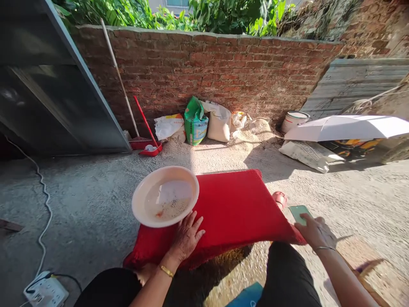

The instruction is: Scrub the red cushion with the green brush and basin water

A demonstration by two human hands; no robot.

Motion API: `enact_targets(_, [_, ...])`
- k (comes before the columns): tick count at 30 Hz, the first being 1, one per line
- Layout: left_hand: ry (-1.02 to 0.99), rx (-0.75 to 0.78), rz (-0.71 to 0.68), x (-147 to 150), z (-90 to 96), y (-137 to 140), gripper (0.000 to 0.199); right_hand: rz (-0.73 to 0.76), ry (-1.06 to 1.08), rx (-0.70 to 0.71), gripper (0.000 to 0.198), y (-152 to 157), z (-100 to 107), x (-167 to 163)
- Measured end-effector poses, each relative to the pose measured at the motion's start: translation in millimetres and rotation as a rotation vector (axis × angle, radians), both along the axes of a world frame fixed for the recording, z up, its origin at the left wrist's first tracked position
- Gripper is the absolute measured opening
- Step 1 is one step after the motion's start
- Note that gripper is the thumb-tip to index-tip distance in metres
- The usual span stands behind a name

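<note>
My left hand (187, 236) rests with fingers spread on a red cloth (234, 207) that covers a low table. Its fingertips are at the near rim of a pale pink basin (138, 209). Clear water fills part of the basin, with dark specks and a small orange-red bit at its bottom. To the right of the table, my right hand (318, 232) grips a flat mint-green phone-like thing (299, 212) between thumb and fingers. Part of that thing is hidden by the hand.
Sacks (220, 123), a red dustpan (156, 150) and a leaning pole (119, 76) stand along the brick wall (204, 64). A white umbrella (348, 127) lies to the right. A power strip (46, 292) with a cord is at lower left.
</note>
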State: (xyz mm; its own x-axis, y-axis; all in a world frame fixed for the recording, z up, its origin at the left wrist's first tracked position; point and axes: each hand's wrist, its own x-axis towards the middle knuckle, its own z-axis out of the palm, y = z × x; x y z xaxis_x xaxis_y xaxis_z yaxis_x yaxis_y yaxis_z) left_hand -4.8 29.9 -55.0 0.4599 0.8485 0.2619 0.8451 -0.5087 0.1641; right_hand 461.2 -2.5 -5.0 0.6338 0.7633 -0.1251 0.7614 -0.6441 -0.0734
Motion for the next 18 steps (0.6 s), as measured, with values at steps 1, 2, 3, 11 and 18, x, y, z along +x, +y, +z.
enact_targets(1, [-0.004, 0.0, 0.003, 0.0, -0.8, -0.6, 0.043, -0.028, 0.0, 0.02, 0.055, 0.2, -1.5, 2.5])
enact_targets(2, [-0.007, -0.001, 0.007, 0.1, -1.5, -1.2, 0.044, -0.039, 0.021, 0.049, 0.056, 2.8, -2.9, 0.7])
enact_targets(3, [-0.009, -0.002, 0.014, 0.2, -2.0, -1.8, 0.044, -0.028, 0.057, 0.089, 0.056, 7.9, -3.8, -5.5])
enact_targets(11, [-0.017, -0.093, 0.058, 2.6, 4.8, -8.1, 0.046, 0.493, 0.246, 0.292, 0.04, 121.1, 9.4, -163.2])
enact_targets(18, [-0.033, -0.167, 0.077, 1.9, 5.1, -9.0, 0.048, 0.822, 0.282, 0.193, 0.037, 198.1, 12.8, -302.1])
